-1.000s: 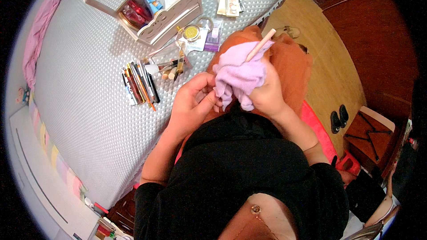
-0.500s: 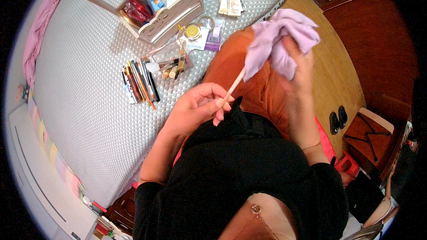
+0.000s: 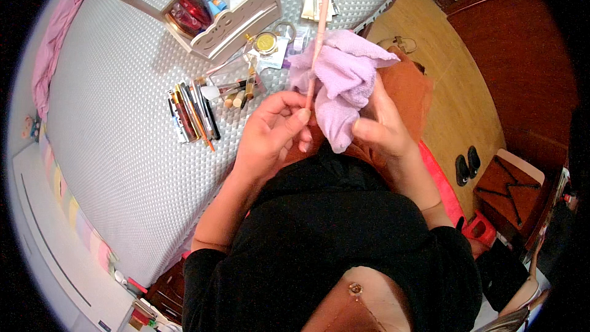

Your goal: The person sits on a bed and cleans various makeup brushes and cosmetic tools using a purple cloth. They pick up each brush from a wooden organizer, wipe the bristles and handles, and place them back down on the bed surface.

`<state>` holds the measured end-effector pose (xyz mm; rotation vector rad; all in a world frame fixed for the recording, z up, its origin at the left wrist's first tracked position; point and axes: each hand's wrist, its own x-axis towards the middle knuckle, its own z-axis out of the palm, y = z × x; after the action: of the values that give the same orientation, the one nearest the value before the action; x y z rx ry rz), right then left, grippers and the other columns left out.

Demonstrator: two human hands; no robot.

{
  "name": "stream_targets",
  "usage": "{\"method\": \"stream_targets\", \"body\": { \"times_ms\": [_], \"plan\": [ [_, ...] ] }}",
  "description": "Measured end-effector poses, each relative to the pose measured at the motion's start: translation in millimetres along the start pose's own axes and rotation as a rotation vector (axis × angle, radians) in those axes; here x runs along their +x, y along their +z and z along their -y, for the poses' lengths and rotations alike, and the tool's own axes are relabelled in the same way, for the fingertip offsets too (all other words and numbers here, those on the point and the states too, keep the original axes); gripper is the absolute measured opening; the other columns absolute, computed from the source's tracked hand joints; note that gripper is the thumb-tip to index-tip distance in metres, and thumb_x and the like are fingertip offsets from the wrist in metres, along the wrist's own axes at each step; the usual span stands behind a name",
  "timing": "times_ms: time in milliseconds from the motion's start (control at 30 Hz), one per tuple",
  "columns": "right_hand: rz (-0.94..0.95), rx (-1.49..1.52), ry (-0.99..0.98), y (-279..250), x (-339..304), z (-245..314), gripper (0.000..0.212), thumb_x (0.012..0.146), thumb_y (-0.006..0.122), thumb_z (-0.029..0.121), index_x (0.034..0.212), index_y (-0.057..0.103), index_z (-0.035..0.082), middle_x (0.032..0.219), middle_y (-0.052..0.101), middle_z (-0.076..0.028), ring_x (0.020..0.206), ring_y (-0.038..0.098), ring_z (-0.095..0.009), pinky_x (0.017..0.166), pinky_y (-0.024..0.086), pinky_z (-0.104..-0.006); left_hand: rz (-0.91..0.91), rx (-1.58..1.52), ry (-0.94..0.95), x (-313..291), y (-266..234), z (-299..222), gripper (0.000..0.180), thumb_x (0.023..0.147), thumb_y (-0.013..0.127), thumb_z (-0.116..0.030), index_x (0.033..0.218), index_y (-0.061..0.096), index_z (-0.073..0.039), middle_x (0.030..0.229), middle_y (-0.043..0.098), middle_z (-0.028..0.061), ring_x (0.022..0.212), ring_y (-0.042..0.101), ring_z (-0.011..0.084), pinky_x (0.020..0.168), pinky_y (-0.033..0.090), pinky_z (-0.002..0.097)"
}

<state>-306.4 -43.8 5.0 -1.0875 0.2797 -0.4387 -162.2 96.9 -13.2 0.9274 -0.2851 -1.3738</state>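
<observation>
My left hand (image 3: 271,134) pinches the lower end of a slim pink stick (image 3: 321,21), which looks like a cosmetic pencil or brush handle. The stick points up and away, its middle lying close against a lilac cloth (image 3: 347,77). Bunched in my right hand (image 3: 391,130), the cloth hangs in folds over my lap, and its lower corner droops toward my waist. Left of my hands, a row of pens, pencils and brushes (image 3: 193,112) lies on the bed. Beside them is a clear tray (image 3: 261,80) with brushes and small tubes in it.
A pale wooden organizer box (image 3: 236,34) stands on the quilted bed cover (image 3: 110,98), with red and blue items inside. Near it are a round gold-rimmed case (image 3: 265,43) and a cream tube (image 3: 310,1). Dark slippers (image 3: 468,166) and a folded table (image 3: 509,187) are on the floor at right.
My right hand has brought the cloth down and left, off the stick's end. The stick has swung more upright, its far end now bare, while my left hand keeps its pinch.
</observation>
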Motion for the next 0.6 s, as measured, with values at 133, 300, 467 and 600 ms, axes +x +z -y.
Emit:
{"method": "stream_targets", "body": {
  "times_ms": [133,300,467,600],
  "plan": [
    [0.047,-0.156,-0.072,-1,0,7,0.11,0.072,0.078,0.019,0.15,0.003,0.0,0.147,0.029,-0.013,0.137,0.029,-0.022,0.113,0.021,-0.0358,0.016,0.015,0.033,-1,1,-4,0.018,0.093,0.059,-0.01,0.11,0.057,-0.002,0.086,0.059,0.0031,0.069,0.055,0.0093,0.06,0.047,0.0242],
    [-0.025,-0.33,-0.192,3,8,-8,0.112,0.067,0.085,0.016,0.15,0.011,0.002,0.148,0.03,-0.014,0.135,0.032,-0.022,0.111,0.027,-0.036,-0.031,0.189,0.138,2,-4,10,0.017,0.093,0.057,-0.007,0.109,0.056,-0.001,0.087,0.06,0.0032,0.073,0.057,0.0088,0.063,0.048,0.0248],
    [-0.224,-0.274,-0.121,15,6,-24,0.082,0.065,0.086,0.011,0.133,0.041,0.0,0.125,0.054,-0.009,0.114,0.054,-0.019,0.099,0.043,-0.0346,-0.032,0.318,0.1,-5,4,1,0.017,0.092,0.057,-0.006,0.108,0.056,0.0,0.087,0.061,0.0038,0.073,0.06,0.0092,0.063,0.049,0.0237],
    [-0.268,-0.33,-0.124,14,5,-23,0.069,0.071,0.083,0.012,0.129,0.048,0.001,0.121,0.057,-0.007,0.11,0.056,-0.017,0.094,0.046,-0.0328,-0.008,0.358,0.07,-7,2,3,0.016,0.092,0.058,-0.007,0.106,0.056,-0.001,0.085,0.061,0.0031,0.07,0.059,0.0088,0.061,0.049,0.0216]
  ]
}}
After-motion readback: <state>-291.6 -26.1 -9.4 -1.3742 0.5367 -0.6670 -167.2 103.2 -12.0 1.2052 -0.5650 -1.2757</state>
